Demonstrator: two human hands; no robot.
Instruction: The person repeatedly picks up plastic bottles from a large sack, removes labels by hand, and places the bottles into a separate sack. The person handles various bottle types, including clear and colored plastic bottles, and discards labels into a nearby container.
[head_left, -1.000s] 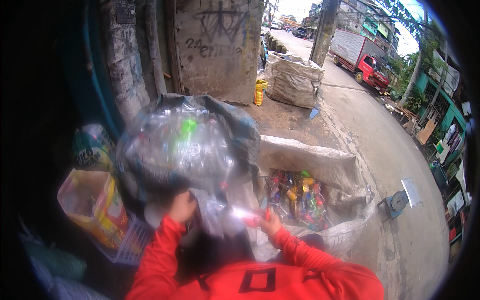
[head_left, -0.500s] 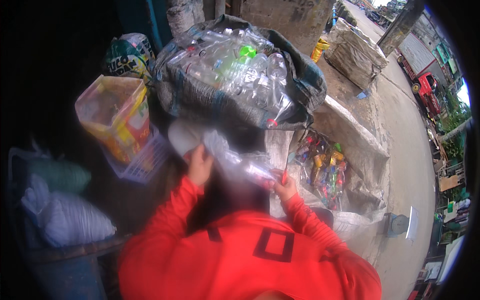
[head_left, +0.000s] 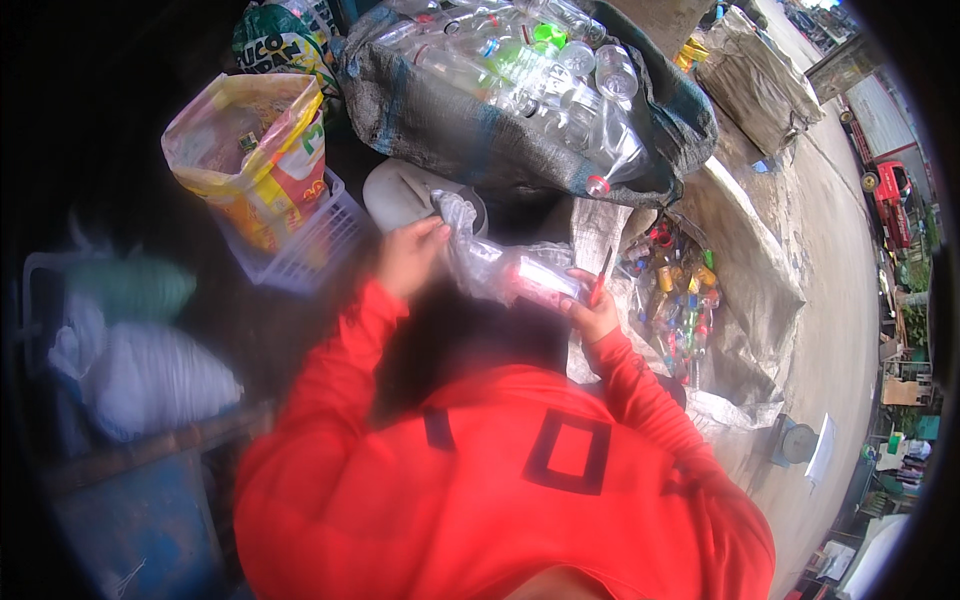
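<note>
A crumpled clear plastic bottle (head_left: 535,281) stretches between my two hands, in front of my red shirt. My left hand (head_left: 408,260) is closed at its loose, film-like left end; whether that end is a separate bag I cannot tell. The bottle's right end is gripped by my right hand (head_left: 592,314), which also holds a thin pointed red tool (head_left: 598,288), its tip upward. Just beyond the hands is a pale rounded container (head_left: 395,195). Farther off, a large grey woven sack (head_left: 430,120) is full of clear plastic bottles (head_left: 560,80).
On the left, a yellow-and-red printed bag (head_left: 290,190) stands in a white plastic crate (head_left: 325,235), with a white bundle (head_left: 165,375) nearer. To the right, an open pale sack (head_left: 755,265) holds colourful bottle caps and scraps (head_left: 680,290). A grey weighing scale (head_left: 797,443) stands beyond it.
The view has tilted, so the surroundings sit higher and farther right. My left hand has shifted to the upper edge of the crumpled plastic; my right hand keeps its hold.
</note>
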